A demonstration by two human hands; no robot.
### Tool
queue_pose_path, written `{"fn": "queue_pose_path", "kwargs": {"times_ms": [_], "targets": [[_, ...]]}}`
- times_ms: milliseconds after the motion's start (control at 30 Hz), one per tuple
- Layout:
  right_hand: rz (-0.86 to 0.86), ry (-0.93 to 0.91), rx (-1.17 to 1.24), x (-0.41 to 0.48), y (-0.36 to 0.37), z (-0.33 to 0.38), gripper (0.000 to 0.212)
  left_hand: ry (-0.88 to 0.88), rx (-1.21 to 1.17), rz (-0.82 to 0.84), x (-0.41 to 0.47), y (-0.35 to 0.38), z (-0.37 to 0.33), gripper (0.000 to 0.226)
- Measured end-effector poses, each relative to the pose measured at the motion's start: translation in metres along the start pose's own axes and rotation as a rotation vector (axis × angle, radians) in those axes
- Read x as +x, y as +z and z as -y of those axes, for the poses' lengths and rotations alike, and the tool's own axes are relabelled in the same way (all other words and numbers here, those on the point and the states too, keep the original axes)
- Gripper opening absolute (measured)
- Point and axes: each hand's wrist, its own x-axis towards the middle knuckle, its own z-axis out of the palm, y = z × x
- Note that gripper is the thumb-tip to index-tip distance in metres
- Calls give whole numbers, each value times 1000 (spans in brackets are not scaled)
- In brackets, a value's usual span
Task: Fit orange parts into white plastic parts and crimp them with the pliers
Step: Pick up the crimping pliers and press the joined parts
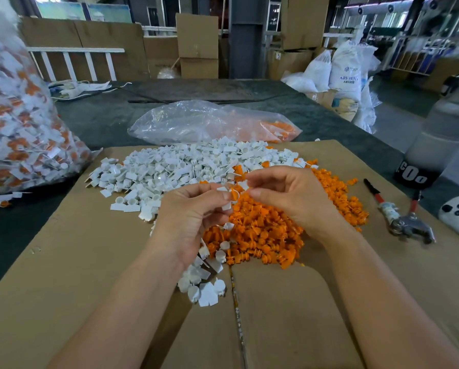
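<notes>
A heap of white plastic parts (169,169) covers the far half of the cardboard sheet (71,262). A heap of orange parts (263,230) lies to its right and nearer me. My left hand (193,219) pinches a white plastic part (229,199) between thumb and fingers above the orange heap. My right hand (284,195) is close beside it, fingertips closed on a small piece near that part; I cannot tell what the piece is. The pliers (401,217), with red handles, lie on the cardboard at the right, untouched.
A big clear bag of assembled white-and-orange pieces (18,134) stands at the left. A flatter clear bag with orange parts (212,123) lies behind the heaps. A clear jug with a black base (433,145) and a white object with black dots (457,214) sit at the right.
</notes>
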Motion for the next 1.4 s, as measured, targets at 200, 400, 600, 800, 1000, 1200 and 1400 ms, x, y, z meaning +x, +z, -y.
{"fn": "queue_pose_path", "kwargs": {"times_ms": [200, 400, 600, 800, 1000, 1200, 1400], "targets": [[-266, 242, -393, 9, -42, -23, 16, -37, -79, 35, -1, 26, 1, 23], [-445, 550, -753, 8, -103, -51, 37, -57, -97, 68, -4, 35, 4, 28], [-438, 811, -910, 1, -130, -70, 31, -71, -120, 43, -5, 30, 5, 9], [-394, 885, -946, 5, -133, -70, 30, -80, -118, 47, -4, 26, 5, 7], [-564, 596, -923, 9, -132, -61, 27, -77, -108, 39, -4, 18, 7, 11], [-742, 164, -600, 23, -112, -24, 49, -57, -115, 12, -2, 7, 5, 11], [-641, -88, -391, 36, -64, 14, 44, -73, -89, 6, -2, -5, 13, 5]]}}
